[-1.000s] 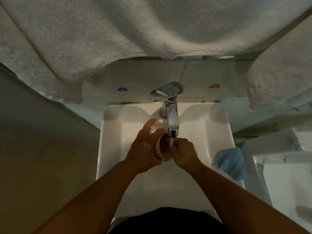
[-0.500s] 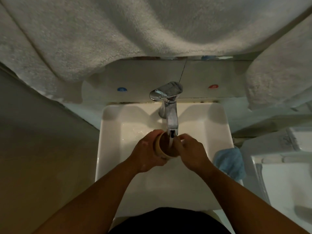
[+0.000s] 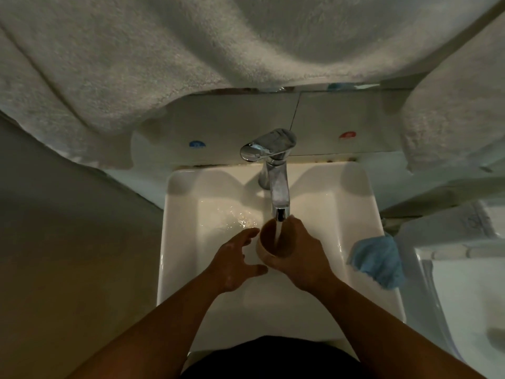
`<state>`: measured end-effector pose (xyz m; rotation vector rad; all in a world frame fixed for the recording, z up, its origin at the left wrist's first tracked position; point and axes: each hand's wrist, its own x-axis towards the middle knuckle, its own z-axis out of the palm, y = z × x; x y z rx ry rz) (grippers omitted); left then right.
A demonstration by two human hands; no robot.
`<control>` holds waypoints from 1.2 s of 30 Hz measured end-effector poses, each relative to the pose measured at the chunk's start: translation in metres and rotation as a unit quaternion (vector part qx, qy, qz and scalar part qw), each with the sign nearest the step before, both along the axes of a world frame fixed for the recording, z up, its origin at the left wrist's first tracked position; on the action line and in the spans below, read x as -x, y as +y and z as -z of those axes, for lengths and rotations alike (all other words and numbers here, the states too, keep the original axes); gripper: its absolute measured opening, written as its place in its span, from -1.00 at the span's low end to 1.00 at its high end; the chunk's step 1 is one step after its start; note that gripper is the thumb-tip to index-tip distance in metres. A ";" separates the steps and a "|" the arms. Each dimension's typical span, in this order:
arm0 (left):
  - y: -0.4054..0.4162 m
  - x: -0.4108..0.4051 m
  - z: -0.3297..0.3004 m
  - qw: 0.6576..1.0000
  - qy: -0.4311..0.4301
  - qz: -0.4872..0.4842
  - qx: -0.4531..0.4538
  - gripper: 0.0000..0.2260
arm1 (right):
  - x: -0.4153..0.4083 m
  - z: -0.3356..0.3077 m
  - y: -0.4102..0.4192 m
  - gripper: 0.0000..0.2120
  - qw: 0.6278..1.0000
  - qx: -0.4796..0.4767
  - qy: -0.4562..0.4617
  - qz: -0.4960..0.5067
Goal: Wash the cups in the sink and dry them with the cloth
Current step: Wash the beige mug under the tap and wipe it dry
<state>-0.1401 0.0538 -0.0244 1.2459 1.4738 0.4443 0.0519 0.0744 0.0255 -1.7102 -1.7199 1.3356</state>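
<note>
A tan cup (image 3: 266, 248) stands mouth up under the chrome tap (image 3: 276, 173), and water streams into it. My right hand (image 3: 303, 255) grips the cup from its right side, fingers curled round the wall. Just left of the cup, my left hand (image 3: 235, 263) hovers with fingers spread and holds nothing. Both hands are over the white sink (image 3: 180, 242). On the sink's right rim lies a crumpled blue cloth (image 3: 378, 262).
A large grey-white towel (image 3: 191, 50) hangs overhead across the top of the view, and another towel (image 3: 451, 113) hangs at the right. Blue and red dots mark the wall behind the tap. A white fixture (image 3: 464, 283) stands to the right of the sink.
My left hand has let go of the cup and opened to the left. The cup has passed into my right hand and now stands upright under the stream.
</note>
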 end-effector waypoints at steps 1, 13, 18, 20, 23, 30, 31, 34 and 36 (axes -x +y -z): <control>-0.003 0.000 0.003 1.000 0.003 -0.001 0.003 -0.19 | -0.001 0.003 -0.001 -0.38 1.000 0.000 -0.010 -0.011; -0.008 -0.003 -0.003 0.993 -0.083 -0.066 0.041 -0.25 | -0.006 0.003 0.000 -0.41 0.979 0.085 0.161 0.088; -0.001 -0.010 -0.020 0.979 -0.156 -0.126 0.041 -0.27 | -0.012 0.001 -0.003 -0.55 0.854 0.291 0.380 0.203; 0.002 -0.021 -0.027 0.978 -0.152 -0.139 0.030 -0.37 | -0.010 -0.001 -0.002 -0.66 0.834 0.313 0.388 0.237; 0.007 -0.029 -0.032 0.991 -0.059 -0.112 -0.033 -0.37 | -0.009 -0.002 0.003 -0.82 0.866 0.280 0.317 0.267; 0.022 -0.047 -0.048 0.989 0.048 -0.049 -0.134 -0.21 | -0.002 0.007 0.009 -0.59 0.850 0.262 0.300 0.345; 0.023 -0.051 -0.050 0.988 0.051 -0.048 -0.140 -0.18 | 0.000 0.007 0.011 -0.59 0.827 0.279 0.318 0.371; 0.025 -0.055 -0.051 0.988 0.052 -0.038 -0.138 -0.16 | 0.002 0.010 0.012 -0.53 0.783 0.343 0.346 0.386; 0.025 -0.051 -0.053 0.988 0.047 -0.027 -0.143 -0.19 | 0.004 0.009 0.013 -0.52 0.787 0.361 0.334 0.371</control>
